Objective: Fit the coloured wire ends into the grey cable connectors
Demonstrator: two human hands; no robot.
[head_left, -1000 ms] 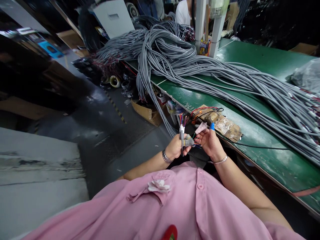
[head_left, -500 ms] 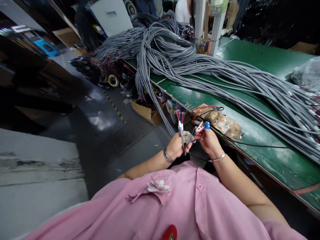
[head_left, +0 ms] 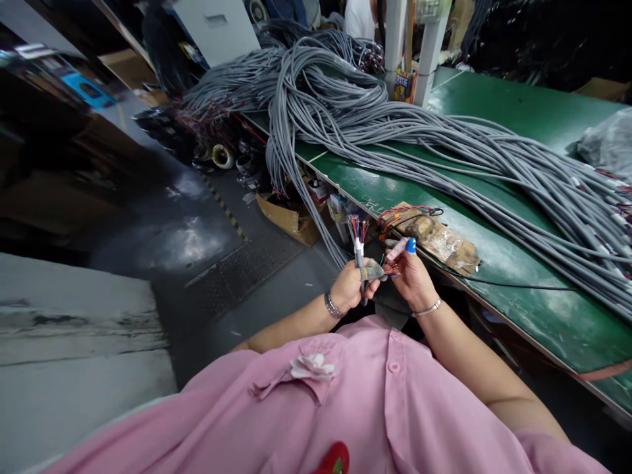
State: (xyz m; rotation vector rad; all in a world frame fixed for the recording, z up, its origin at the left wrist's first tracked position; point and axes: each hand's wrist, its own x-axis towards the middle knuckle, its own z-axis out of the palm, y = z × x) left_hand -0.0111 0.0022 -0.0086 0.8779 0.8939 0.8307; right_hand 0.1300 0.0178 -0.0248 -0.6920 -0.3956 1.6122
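Note:
My left hand [head_left: 348, 286], with a grey finger cover on its thumb, is closed around several grey cables [head_left: 359, 253]. Their stripped ends stand upright above the fist, fanning into thin coloured wires [head_left: 359, 227]. More coloured wires [head_left: 390, 269] poke out sideways past the covered thumb, toward the other hand. My right hand [head_left: 413, 280] pinches at these side wires, close beside the left. It has a blue cap on one fingertip, and a pale, whitish piece [head_left: 396, 249] lies along its fingers; I cannot make out what that is. The right fingertips are partly hidden.
A thick heap of grey cables [head_left: 336, 99] lies across the green table [head_left: 494, 102] and hangs over its edge. A taped cardboard-brown piece [head_left: 439, 240] with leads sits at the near edge. Below are an open carton [head_left: 291, 220] and tape rolls [head_left: 223, 157]. A person [head_left: 359, 18] is at the back.
Both hands stay in nearly the same place with the cables. The right fingers have shifted slightly, and the pale piece among them has turned a little. The view has moved slightly.

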